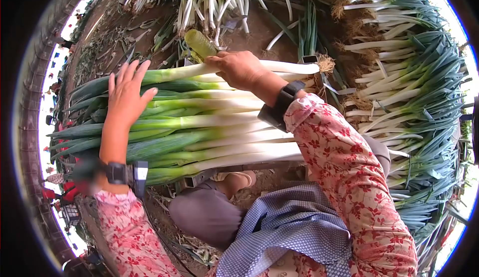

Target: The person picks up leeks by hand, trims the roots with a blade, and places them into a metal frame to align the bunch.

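Observation:
A row of thick green onions (pixel 234 122) lies crosswise in front of me, dark leaves to the left and white stalks to the right. My left hand (pixel 127 90) rests on the leaves at the far left with its fingers spread. My right hand (pixel 240 70) is closed around the farthest green onion (pixel 289 67), whose roots stick out at the right. Its fingertips are partly hidden. Just beyond that hand stands a yellowish-green cylinder (pixel 199 43), perhaps a roll of tape or film.
A long pile of green onions (pixel 399 97) runs down the right side, roots towards me. More loose stalks (pixel 214 0) lie at the back on bare soil (pixel 134 32). Metal frame pieces (pixel 197 178) show under the row. My knee (pixel 207 214) is close below it.

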`<state>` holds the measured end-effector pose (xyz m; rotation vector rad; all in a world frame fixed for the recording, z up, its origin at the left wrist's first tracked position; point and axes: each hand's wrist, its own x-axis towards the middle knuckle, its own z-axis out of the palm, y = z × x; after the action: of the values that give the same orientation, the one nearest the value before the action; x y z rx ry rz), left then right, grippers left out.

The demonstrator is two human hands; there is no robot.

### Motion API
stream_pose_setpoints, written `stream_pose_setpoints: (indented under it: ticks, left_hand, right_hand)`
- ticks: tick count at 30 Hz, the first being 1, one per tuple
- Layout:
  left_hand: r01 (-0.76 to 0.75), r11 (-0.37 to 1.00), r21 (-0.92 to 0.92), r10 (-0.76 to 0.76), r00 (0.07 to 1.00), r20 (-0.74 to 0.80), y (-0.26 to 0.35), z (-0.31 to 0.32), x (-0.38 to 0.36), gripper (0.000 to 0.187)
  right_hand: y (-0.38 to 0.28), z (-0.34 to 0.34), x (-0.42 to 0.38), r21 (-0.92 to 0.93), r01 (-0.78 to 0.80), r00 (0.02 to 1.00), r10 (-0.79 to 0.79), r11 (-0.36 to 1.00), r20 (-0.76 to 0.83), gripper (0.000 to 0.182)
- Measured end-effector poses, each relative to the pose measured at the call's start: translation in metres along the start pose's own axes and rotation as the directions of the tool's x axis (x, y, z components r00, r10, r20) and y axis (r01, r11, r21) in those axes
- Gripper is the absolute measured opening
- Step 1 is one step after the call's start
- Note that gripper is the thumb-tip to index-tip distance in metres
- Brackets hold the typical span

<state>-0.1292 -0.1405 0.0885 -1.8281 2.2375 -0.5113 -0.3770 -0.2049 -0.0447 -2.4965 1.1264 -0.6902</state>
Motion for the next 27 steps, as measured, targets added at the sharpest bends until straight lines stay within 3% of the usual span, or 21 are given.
stream_pose_setpoints:
  ticks: [2,3,5,8,10,11,12,14,18,20,27]
  left_hand:
    - [0.018,0.996,-0.092,-0.002,0.984,0.18,-0.008,0.002,0.016,0.067]
    - [-0.032,0.983,-0.181,0.054,0.991,0.12,-0.013,0.01,0.023,0.062]
    - [0.01,0.997,-0.082,0.014,0.955,0.295,-0.013,0.012,0.041,0.056]
    - [-0.022,0.99,-0.137,0.069,0.935,0.348,-0.012,0.007,0.047,0.054]
    - [-0.008,0.99,-0.141,0.055,0.941,0.335,-0.013,0.007,0.044,0.054]
    - [-0.003,0.989,-0.145,0.051,0.944,0.327,-0.013,0.007,0.043,0.054]
    - [-0.02,0.987,-0.157,0.062,0.963,0.264,-0.013,0.01,0.04,0.052]
    - [-0.055,0.983,-0.176,0.079,0.988,0.135,-0.013,0.019,0.032,0.05]
    - [-0.127,0.983,-0.13,0.143,0.982,0.12,-0.021,0.029,0.031,0.053]
    - [-0.136,0.979,-0.15,0.161,0.972,0.171,-0.027,0.031,0.033,0.054]
    - [-0.159,0.982,-0.098,0.167,0.983,0.074,-0.02,0.029,0.029,0.05]
  right_hand:
    - [0.001,-0.002,0.0,0.033,-0.015,0.999,0.013,0.999,0.047,0.037]
    - [0.004,-0.001,0.0,0.064,-0.001,0.998,-0.003,0.998,0.062,0.04]
    - [0.007,0.003,0.001,0.08,-0.002,0.997,-0.004,0.997,0.072,0.043]
    - [0.025,0.0,-0.015,0.176,0.026,1.0,-0.025,0.984,-0.009,0.045]
    - [0.034,-0.034,-0.036,0.12,-0.13,0.977,0.106,0.984,0.187,0.044]
    - [0.052,-0.036,-0.05,0.086,-0.069,0.986,0.054,0.994,0.159,0.027]
    - [0.058,-0.046,-0.064,0.047,-0.061,0.984,0.052,0.997,0.17,0.025]
    - [0.068,-0.055,-0.084,0.087,-0.09,0.985,0.075,0.992,0.155,0.036]
    - [0.071,-0.049,-0.093,0.117,-0.155,0.977,0.135,0.981,0.163,0.045]
    - [0.071,-0.046,-0.092,0.139,-0.155,0.978,0.133,0.978,0.16,0.043]
    - [0.075,-0.046,-0.092,0.242,-0.096,0.991,0.069,0.966,0.117,0.042]
